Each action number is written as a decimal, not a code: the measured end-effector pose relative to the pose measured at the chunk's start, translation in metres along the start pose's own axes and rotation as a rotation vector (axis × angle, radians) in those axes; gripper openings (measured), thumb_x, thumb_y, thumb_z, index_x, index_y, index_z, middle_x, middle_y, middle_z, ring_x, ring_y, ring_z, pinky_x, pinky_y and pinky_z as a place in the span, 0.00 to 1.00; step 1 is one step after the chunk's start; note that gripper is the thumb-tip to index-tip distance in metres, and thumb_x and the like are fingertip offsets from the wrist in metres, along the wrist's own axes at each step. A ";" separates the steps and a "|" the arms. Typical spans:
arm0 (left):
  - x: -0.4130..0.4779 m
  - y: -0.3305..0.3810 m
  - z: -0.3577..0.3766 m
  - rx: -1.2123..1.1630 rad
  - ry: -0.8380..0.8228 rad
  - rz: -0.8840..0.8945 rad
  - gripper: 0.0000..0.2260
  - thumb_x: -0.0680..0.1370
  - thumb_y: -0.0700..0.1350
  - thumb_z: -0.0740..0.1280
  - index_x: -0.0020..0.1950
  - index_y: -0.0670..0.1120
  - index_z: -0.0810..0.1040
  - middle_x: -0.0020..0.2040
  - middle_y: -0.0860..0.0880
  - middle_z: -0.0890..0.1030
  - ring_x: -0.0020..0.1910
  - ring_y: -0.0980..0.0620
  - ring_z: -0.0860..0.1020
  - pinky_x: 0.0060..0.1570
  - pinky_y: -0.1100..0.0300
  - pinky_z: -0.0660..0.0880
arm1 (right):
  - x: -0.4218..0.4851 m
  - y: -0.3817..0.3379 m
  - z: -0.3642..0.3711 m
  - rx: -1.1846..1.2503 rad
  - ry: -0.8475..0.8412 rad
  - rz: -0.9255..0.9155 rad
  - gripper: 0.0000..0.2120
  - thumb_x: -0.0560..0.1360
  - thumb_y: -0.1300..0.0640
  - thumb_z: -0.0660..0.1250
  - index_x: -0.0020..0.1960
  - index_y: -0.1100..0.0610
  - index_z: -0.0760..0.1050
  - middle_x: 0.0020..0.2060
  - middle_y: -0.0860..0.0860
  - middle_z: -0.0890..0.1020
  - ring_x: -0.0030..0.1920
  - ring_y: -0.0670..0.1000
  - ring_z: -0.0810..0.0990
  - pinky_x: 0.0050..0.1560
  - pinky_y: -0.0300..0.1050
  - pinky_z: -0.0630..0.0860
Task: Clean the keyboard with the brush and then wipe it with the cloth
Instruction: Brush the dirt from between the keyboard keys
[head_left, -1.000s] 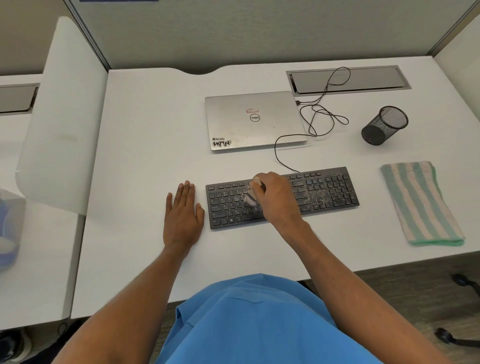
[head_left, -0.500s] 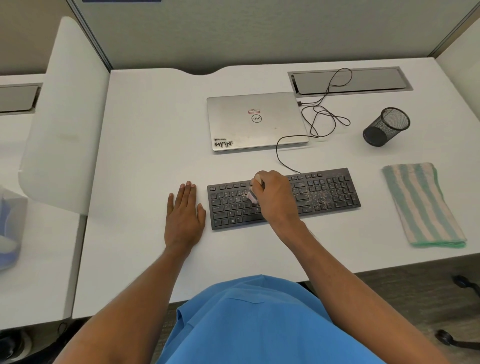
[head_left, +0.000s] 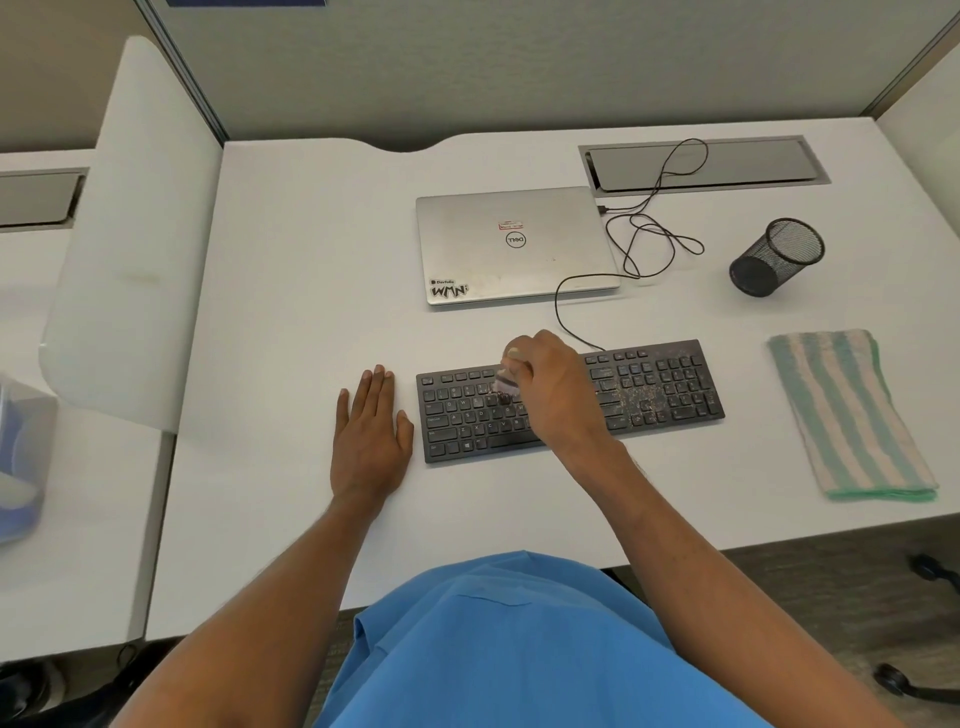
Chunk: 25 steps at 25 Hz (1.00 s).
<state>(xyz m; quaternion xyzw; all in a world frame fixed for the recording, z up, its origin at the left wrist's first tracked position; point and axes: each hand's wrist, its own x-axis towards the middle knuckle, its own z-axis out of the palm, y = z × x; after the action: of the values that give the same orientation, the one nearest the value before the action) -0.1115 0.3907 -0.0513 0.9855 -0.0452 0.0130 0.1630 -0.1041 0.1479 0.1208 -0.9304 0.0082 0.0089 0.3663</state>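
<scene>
While the right hand (head_left: 556, 395) gripped the brush (head_left: 506, 382), bristles down on the keyboard's (head_left: 660, 395) mid-left keys, the left hand (head_left: 371, 431) lay flat, fingers straight, on the desk (head_left: 291, 312) just beside the keyboard's left edge, probably as a brace. Crumbs (head_left: 639, 389) speckled the right half (seemingly unbrushed). Cloth (head_left: 852, 415): folded, well to the right, untouched. Open room: bare desk between keyboard and laptop (head_left: 514, 244) — debris could be swept there.

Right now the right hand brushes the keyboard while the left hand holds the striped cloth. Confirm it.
Not quite. The head view shows the left hand flat on the desk beside the keyboard, holding nothing; the striped cloth lies folded to the keyboard's right, untouched. The rest stands: the right hand grips the brush on the keys.
</scene>
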 end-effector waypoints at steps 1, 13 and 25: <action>0.000 0.000 0.000 0.002 -0.001 0.000 0.29 0.84 0.51 0.50 0.85 0.42 0.60 0.85 0.46 0.60 0.85 0.50 0.54 0.84 0.47 0.46 | -0.001 -0.004 0.000 0.015 -0.069 -0.032 0.10 0.83 0.64 0.60 0.47 0.65 0.78 0.45 0.56 0.75 0.40 0.45 0.77 0.38 0.24 0.72; 0.000 0.000 0.000 -0.026 0.004 -0.005 0.30 0.84 0.52 0.50 0.85 0.42 0.60 0.85 0.46 0.60 0.85 0.50 0.55 0.84 0.48 0.46 | 0.004 0.000 0.023 -0.155 -0.271 -0.139 0.05 0.81 0.64 0.63 0.54 0.61 0.77 0.45 0.49 0.76 0.46 0.46 0.82 0.46 0.39 0.83; 0.000 0.000 0.000 -0.018 -0.003 -0.004 0.29 0.84 0.51 0.50 0.85 0.42 0.60 0.85 0.46 0.59 0.85 0.50 0.54 0.84 0.47 0.46 | 0.003 -0.003 0.028 -0.123 -0.231 -0.113 0.07 0.82 0.63 0.62 0.50 0.59 0.79 0.46 0.51 0.75 0.47 0.48 0.82 0.46 0.40 0.83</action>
<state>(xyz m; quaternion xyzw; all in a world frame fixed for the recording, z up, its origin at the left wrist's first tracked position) -0.1113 0.3905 -0.0510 0.9841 -0.0435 0.0110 0.1721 -0.1010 0.1689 0.1025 -0.9429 -0.0872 0.0958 0.3068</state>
